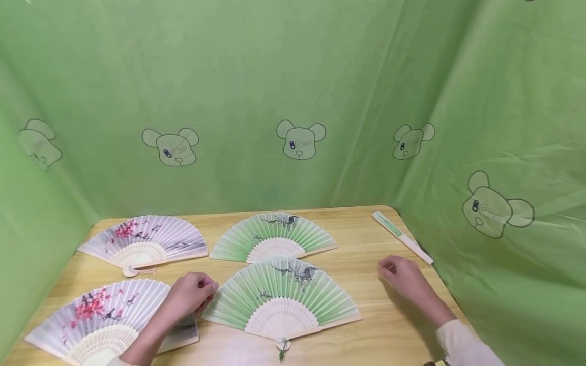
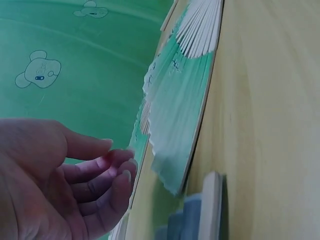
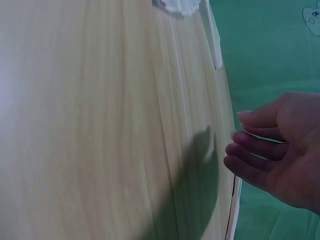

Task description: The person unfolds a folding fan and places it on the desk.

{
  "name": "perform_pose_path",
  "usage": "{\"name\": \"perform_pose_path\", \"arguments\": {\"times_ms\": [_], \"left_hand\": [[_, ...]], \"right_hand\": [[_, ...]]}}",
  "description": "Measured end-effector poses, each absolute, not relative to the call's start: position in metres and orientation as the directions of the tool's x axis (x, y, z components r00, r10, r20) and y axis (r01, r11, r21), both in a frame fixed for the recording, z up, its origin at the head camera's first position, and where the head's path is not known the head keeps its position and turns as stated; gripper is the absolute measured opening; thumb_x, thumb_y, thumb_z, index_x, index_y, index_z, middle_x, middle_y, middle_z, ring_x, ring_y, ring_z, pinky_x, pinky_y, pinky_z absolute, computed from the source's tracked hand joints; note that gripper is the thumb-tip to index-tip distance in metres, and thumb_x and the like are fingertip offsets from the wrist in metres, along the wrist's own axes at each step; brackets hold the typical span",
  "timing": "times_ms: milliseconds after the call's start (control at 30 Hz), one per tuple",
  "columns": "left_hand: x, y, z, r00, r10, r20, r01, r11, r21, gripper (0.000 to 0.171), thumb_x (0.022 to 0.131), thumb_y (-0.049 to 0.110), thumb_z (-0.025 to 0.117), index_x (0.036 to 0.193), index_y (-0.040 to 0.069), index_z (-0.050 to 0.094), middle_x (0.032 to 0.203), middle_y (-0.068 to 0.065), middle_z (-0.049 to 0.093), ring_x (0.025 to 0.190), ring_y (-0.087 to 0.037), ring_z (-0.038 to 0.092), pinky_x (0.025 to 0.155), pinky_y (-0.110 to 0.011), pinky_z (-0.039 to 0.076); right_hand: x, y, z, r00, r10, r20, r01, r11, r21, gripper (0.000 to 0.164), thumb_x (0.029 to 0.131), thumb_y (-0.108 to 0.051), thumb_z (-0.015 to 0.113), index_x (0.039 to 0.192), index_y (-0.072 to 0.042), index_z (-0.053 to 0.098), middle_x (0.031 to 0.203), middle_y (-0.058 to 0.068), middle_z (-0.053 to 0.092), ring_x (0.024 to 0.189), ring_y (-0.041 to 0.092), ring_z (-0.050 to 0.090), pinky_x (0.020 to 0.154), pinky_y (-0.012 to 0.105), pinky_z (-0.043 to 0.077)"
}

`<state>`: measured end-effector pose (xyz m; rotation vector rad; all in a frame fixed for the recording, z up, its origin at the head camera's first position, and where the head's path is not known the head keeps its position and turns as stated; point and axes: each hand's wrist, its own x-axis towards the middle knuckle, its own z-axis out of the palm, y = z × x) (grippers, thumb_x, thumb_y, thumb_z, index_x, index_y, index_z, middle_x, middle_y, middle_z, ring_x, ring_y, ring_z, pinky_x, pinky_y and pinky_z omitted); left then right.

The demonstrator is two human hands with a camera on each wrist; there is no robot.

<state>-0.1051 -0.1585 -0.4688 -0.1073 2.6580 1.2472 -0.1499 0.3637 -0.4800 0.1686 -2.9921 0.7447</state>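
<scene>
My left hand [image 1: 185, 297] hovers over the right part of the front grey fan with pink blossoms [image 1: 137, 300], hiding some of it. Its fingertips come close to the left edge of the front green fan [image 1: 238, 290], loosely curled with nothing between them in the left wrist view. That green fan lies spread, with a dark branch print, pale ribs and a green tassel. Above bare wood on the right is my right hand [image 1: 405, 277], fingers relaxed and holding nothing. A folded green fan [image 1: 402, 237] lies just beyond it, slanted along the table's right edge.
Behind lie another spread green fan [image 1: 229, 246], partly overlapped by the front one, and another grey blossom fan [image 1: 183, 234] with a tassel. The wooden table [image 1: 357, 274] is enclosed by green cloth walls [image 1: 238, 76] with bear outlines.
</scene>
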Motion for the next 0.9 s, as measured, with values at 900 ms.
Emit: {"name": "perform_pose_path", "arguments": {"times_ms": [900], "left_hand": [[-0.13,-0.124,-0.462,-0.996,0.07,-0.063,-0.01,0.589,0.808,0.033,0.096,0.022,0.073,0.122,0.002,0.07,0.102,-0.006,0.075,0.097,-0.026,0.074,0.074,-0.03,0.064]], "right_hand": [[-0.193,0.416,-0.504,-0.971,-0.009,0.241,-0.088,0.943,-0.32,0.051,0.088,-0.003,0.071,0.132,0.018,0.055,0.126,0.046,0.057,0.115,0.065,0.054,0.102,0.077,0.049]]}}
